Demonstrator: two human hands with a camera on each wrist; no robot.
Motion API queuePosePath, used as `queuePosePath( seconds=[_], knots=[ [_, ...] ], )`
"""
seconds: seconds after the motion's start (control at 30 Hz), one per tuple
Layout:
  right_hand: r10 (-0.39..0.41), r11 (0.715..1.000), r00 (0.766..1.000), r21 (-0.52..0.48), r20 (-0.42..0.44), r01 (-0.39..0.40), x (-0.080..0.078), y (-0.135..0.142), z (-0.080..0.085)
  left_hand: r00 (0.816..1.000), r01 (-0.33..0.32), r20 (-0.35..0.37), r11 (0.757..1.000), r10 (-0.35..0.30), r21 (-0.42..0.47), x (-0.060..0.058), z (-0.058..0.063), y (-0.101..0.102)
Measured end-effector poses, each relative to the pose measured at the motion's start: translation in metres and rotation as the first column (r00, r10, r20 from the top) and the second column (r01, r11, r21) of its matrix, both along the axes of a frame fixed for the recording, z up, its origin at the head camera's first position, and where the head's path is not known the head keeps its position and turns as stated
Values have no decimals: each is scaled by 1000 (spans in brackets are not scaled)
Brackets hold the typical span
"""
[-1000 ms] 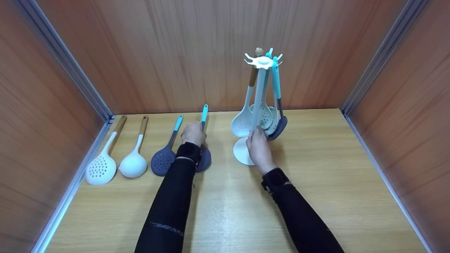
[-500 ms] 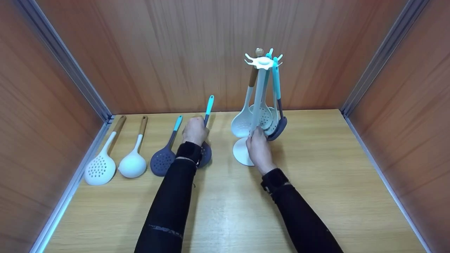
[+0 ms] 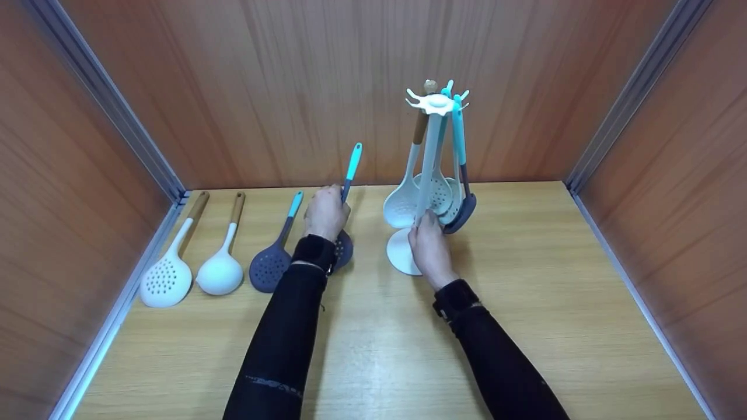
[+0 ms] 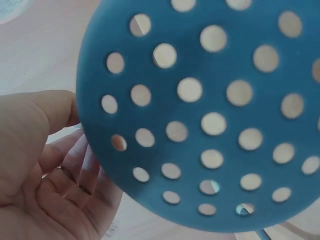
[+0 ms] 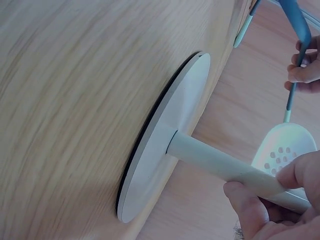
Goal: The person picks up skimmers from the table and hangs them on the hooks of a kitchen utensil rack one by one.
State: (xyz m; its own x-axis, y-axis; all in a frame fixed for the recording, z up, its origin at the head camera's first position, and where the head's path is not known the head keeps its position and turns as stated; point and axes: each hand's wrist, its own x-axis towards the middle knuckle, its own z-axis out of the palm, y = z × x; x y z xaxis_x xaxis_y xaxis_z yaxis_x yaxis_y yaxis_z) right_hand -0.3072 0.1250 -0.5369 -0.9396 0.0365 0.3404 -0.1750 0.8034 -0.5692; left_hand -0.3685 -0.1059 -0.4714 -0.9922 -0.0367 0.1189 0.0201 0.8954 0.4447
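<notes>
My left hand (image 3: 325, 214) grips the dark blue shaft of a skimmer with a turquoise handle (image 3: 354, 160). The skimmer tilts above the table, its handle end pointing up and away. Its round perforated head (image 4: 200, 107) fills much of the left wrist view and covers part of the fingers. To the right, my right hand (image 3: 432, 248) holds the white pole (image 3: 429, 169) of a utensil stand low down, just over the round base (image 5: 150, 172). From the stand's hooks (image 3: 436, 104) hang several utensils, among them a white one with a wooden handle (image 3: 421, 127) and a dark blue one (image 3: 461, 214).
Left of my left hand lie a dark blue skimmer (image 3: 269, 268), a white ladle (image 3: 220, 275) and a white skimmer (image 3: 168, 284), the white two with wooden handles. Wood-grain panels enclose the light wooden table (image 3: 583, 291) at the back (image 3: 262, 87) and both sides.
My left hand has lifted the skimmer from the table, its handle end rising and swinging slightly right. The right hand and the stand have stayed in place.
</notes>
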Motion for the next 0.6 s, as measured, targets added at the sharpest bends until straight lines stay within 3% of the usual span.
queuePosePath(
  seconds=[0.27, 0.6],
  knots=[
    [-3, 999, 984, 34, -181, 9, 3, -3, -5, 993, 34, -112, 999, -31, 29, 0, 4, 0],
    [-5, 999, 992, 33, -129, 9, 3, -2, -3, 988, 56, -148, 998, -50, 37, 1, 11, 1]
  ],
)
